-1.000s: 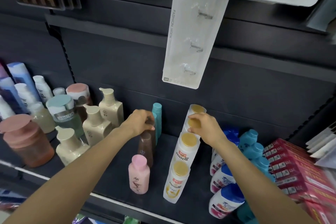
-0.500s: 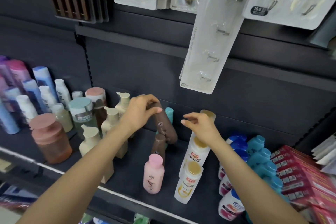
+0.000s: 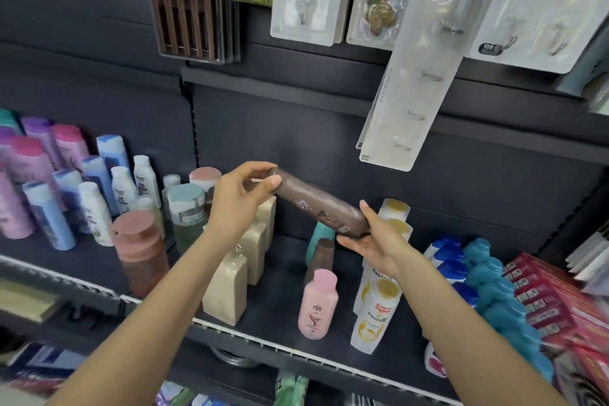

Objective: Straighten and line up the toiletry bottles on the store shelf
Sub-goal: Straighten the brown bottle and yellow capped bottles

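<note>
Shelf (image 3: 270,303): dark store fixture, bottles standing in front-to-back files, each kind in its own row, presumably so caps face the aisle. Blister packs of hooks (image 3: 392,86) hung overhead, clear of the work.

Left bay: purple, blue and white bottles (image 3: 95,204) crowded upright. Beige pump bottles (image 3: 227,287) ran in one file beside the left forearm. Right side: white yellow-capped shampoo row (image 3: 372,320), then blue-capped and teal rows (image 3: 494,280), with red boxes (image 3: 553,303) at the edge.

Middle file looked thin: pink bottle (image 3: 318,305) at front, a second brown bottle (image 3: 321,255) standing behind it, a teal one (image 3: 318,236) behind that.

Brown bottle (image 3: 319,208): off the shelf, held in the air above that middle file, lying nearly sideways, cap end toward the left. Likely tipped this way to read or turn its label before resetting it.

Left hand (image 3: 242,201): thumb and fingers closed around the cap end, pinching it.

Right hand (image 3: 374,241): palm up, fingers loosely curled, cupping the base from below, taking the weight rather than squeezing.

Judged: mid-reposition; bottle not yet stood back in line.
</note>
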Tool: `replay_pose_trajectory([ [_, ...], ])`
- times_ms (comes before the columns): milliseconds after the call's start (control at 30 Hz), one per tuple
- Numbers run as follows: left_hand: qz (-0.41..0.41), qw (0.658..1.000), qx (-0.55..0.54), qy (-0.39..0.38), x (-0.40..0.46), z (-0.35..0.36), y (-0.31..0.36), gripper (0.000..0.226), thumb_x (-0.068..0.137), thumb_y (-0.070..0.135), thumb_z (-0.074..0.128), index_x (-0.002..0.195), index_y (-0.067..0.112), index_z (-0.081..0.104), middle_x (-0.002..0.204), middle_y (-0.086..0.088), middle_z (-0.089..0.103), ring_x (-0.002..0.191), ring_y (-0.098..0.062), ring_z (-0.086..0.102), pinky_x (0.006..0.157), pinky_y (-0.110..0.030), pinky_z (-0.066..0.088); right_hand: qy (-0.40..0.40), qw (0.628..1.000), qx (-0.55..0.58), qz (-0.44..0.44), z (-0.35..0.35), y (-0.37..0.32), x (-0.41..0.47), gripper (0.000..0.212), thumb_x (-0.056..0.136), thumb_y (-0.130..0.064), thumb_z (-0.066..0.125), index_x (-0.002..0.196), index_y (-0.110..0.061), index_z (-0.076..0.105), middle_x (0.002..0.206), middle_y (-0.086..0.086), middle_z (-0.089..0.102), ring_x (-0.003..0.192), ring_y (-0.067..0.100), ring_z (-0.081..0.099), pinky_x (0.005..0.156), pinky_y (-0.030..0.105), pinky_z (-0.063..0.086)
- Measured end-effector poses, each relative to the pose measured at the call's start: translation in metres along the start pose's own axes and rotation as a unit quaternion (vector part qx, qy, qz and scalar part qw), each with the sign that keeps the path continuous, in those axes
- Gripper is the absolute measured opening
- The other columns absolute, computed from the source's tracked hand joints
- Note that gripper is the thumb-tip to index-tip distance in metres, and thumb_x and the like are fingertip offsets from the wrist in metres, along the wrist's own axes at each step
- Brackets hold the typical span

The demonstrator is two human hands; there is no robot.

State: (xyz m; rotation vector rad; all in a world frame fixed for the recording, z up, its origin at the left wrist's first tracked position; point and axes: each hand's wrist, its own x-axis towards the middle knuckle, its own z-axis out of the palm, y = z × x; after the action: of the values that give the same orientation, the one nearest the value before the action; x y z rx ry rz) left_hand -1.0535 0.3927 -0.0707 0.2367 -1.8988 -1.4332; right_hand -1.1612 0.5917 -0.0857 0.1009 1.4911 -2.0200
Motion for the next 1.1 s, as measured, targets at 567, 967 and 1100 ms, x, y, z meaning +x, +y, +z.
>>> replay_pose_trajectory([
  [567,-0.14,0.984,-0.02,-0.107,-0.026,-0.005,-0.022,0.049,0.065,-0.018,0.072,0.098,0.018,0.064,0.1,0.005,0.06,0.094,-0.019,0.06,0.074,-0.012,0.05,-0.109,0.952,-0.128,-0.257,-0.015,-0.024,-0.033,0.046,0.09,-0.002,0.055,0.132,-0.017,0.051,0.126,0.003,0.062,0.118,0.015,0.058,0.094,0.024,0.05],
  [967,-0.144,0.987,-0.003,-0.073,-0.024,0.023,-0.031,0.052,0.062,-0.015,0.075,0.091,0.027,0.067,0.104,0.003,0.061,0.09,-0.017,0.061,0.093,-0.036,0.049,-0.115,0.938,-0.155,-0.286,-0.034,-0.033,-0.027,0.047,0.089,-0.001,0.058,0.129,-0.025,0.055,0.123,-0.002,0.063,0.115,0.011,0.059,0.094,0.025,0.051],
  [1100,-0.154,0.985,-0.014,-0.079,-0.024,0.022,-0.028,0.051,0.068,-0.006,0.076,0.113,0.017,0.067,0.112,-0.001,0.066,0.106,-0.021,0.061,0.098,-0.032,0.046,-0.047,0.938,-0.171,-0.296,-0.037,-0.031,-0.02,0.042,0.087,-0.009,0.063,0.126,-0.022,0.058,0.117,-0.001,0.065,0.108,0.01,0.062,0.084,0.023,0.055],
])
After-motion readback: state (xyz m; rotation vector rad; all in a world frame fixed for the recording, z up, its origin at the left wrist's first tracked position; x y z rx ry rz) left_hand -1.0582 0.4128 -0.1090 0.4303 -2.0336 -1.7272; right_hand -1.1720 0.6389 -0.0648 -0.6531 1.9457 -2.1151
